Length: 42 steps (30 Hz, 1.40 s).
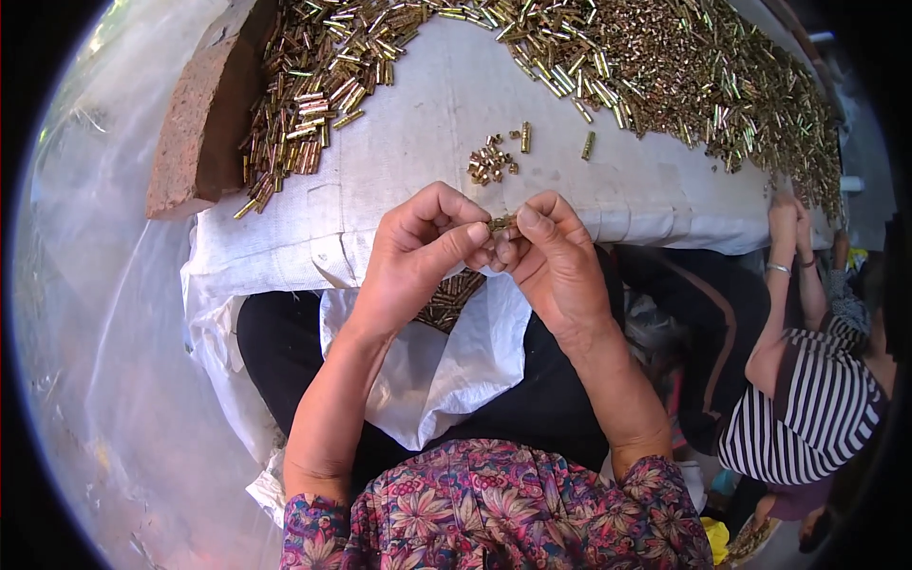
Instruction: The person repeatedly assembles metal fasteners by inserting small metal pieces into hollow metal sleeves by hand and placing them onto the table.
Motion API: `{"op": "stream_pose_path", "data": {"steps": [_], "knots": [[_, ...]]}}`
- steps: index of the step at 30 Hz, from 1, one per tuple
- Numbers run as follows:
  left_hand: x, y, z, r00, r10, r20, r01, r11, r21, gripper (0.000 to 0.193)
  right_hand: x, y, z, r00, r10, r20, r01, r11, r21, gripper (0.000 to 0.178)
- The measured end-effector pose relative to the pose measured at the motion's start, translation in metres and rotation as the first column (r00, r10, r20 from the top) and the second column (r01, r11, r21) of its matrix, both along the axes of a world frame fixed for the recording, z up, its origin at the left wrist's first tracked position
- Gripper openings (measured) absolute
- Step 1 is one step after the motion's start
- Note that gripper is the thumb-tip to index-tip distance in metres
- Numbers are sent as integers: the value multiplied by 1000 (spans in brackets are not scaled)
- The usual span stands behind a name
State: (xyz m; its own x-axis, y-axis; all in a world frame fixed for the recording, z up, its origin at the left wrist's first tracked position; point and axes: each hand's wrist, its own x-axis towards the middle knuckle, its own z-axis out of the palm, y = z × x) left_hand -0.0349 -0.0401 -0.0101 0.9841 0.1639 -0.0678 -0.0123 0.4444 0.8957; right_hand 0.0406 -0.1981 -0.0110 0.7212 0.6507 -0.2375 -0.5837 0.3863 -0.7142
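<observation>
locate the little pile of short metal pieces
In the head view, the little pile sits at upper centre on the white cloth, beyond the left hand and right hand, two loose tubes to its right.

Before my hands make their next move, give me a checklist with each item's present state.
1. Left fingers pinching the small gold-toned metal piece: ok.
2. Right fingers on it too: ok.
3. Piece's full shape in view: not ok, fingers cover much of it.
4. Short metal rings apart from the fingers: ok, clustered on the white cloth.
5. White plastic sheet on the lap: ok.
6. Co-worker's hands apart from yours: ok, at the far right.
</observation>
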Motion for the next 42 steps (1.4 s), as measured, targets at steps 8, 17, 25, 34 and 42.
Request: {"op": "stream_pose_path", "data": {"steps": [8, 17, 25, 34, 42], "knots": [[-4, 7, 7, 996, -92, -6, 92, 996, 19, 12, -11, 2, -2, 988, 20, -152, -7, 997, 81, 13], [-14, 10, -13, 970, -210, 120, 234, 943, -237, 15, -18, 1, 6, 943, 246, -223, -202, 958, 203, 18], [-11, 53, 14, 978, -136, -158, 181, 929, 322, 10, 17, -13, 8, 739, 387, 551, -21, 831, -555, 23], [53, 48, -6, 999, -2, 47, -46, 184, 982, 19, 101, 10, -12, 126, 568, 814, 566, 632, -529, 31], [76, 53, -9, 994, -101, 34, -23, 106, 994, 15, 111, 21, -7, 117, 697, 707, 533, 556, -637, 28]]}}
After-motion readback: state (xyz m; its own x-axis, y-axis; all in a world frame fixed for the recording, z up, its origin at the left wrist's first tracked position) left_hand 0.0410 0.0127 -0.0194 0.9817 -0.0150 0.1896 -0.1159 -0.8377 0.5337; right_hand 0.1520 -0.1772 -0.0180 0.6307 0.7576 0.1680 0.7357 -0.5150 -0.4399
